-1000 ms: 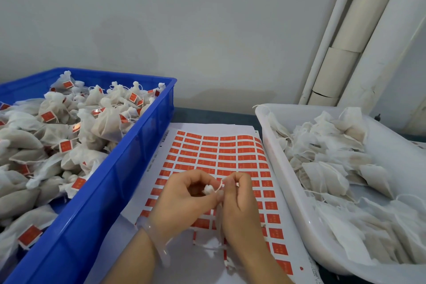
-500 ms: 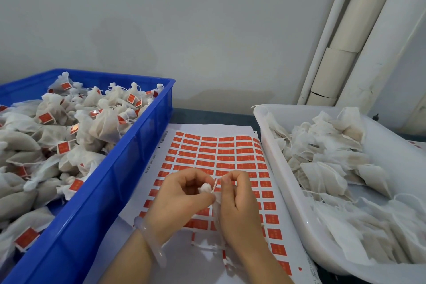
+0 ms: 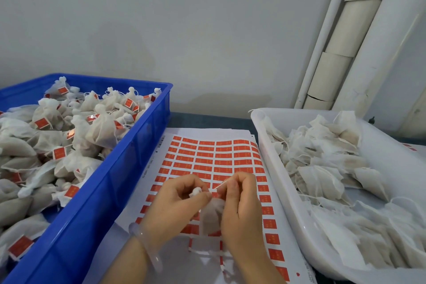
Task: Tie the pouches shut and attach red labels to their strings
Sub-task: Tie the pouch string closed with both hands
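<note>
White pouch: it is hanging between both hands, over the sticker sheet; fingers are hiding its sides.
Left hand: it is pinching the bunched top of the pouch.
Right hand: it is pinching the thin string (its end is too small to see).
Red labels: they are sitting in rows on the sheet; the hands are covering some.
Blue crate: it is sitting on the left, holding tied pouches with red tags; its left side is running out of the picture.
White tub: it is sitting on the right, holding loose pouches; its right edge is cut off too.
</note>
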Tool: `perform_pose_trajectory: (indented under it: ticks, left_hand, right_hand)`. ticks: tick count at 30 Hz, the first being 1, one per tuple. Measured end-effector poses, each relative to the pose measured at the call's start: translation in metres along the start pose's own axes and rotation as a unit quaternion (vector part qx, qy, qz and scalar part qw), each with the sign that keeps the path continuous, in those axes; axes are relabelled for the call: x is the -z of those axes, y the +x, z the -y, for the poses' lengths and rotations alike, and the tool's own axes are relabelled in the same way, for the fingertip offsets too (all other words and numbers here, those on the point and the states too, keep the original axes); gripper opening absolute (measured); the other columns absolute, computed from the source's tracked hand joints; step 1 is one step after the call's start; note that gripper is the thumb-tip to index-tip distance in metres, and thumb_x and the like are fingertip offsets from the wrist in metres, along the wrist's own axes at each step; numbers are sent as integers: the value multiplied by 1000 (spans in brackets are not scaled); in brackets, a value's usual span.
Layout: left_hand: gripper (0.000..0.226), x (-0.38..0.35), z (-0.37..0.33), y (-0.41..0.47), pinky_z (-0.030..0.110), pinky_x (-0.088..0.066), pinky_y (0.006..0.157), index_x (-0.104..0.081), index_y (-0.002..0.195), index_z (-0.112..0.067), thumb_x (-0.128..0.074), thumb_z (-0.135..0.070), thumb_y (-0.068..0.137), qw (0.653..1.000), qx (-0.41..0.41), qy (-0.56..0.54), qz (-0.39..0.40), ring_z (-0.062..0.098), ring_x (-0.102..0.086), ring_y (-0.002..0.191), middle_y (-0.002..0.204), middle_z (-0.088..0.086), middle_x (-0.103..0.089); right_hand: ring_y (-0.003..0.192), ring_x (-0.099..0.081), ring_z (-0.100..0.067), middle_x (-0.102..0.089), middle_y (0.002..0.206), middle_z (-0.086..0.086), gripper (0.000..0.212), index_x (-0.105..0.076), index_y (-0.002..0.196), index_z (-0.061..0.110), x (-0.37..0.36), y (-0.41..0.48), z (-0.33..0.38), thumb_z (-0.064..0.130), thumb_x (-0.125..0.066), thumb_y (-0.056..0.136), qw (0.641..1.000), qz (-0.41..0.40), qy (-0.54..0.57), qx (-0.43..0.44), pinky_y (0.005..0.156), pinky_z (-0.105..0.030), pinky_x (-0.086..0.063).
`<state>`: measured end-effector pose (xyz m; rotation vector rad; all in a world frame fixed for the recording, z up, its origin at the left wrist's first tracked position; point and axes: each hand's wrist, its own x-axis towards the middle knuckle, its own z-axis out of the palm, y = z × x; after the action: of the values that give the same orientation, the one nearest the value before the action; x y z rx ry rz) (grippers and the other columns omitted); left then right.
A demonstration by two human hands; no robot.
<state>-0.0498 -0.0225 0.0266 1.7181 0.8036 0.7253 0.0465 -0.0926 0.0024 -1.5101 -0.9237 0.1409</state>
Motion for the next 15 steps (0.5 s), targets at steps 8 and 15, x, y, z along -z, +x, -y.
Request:
perform_pose_trajectory:
  ticks: [8, 15]
  left_hand:
    - [21, -2, 4, -4, 4, -44, 58, -57, 70, -20, -55, -8, 87, 993, -69, 94, -24, 2, -58, 72, 68, -13, -60]
    - [18, -6, 4, -5, 11, -47, 60, -56, 72, -16, -52, -9, 87, 984, -106, 134, -43, 9, -55, 72, 72, 3, -60]
  right_hand:
    - [52, -56, -8, -63, 64, 5, 25, -60, 84, 19, 4, 7, 11, 31, -42, 96, 947, 50, 225, -223, 57, -18, -49]
    - [44, -43, -9, -50, 55, -1, 31, -52, 70, 13, 3, 10, 12, 18, -40, 99, 867, 61, 402, -287, 46, -21, -39]
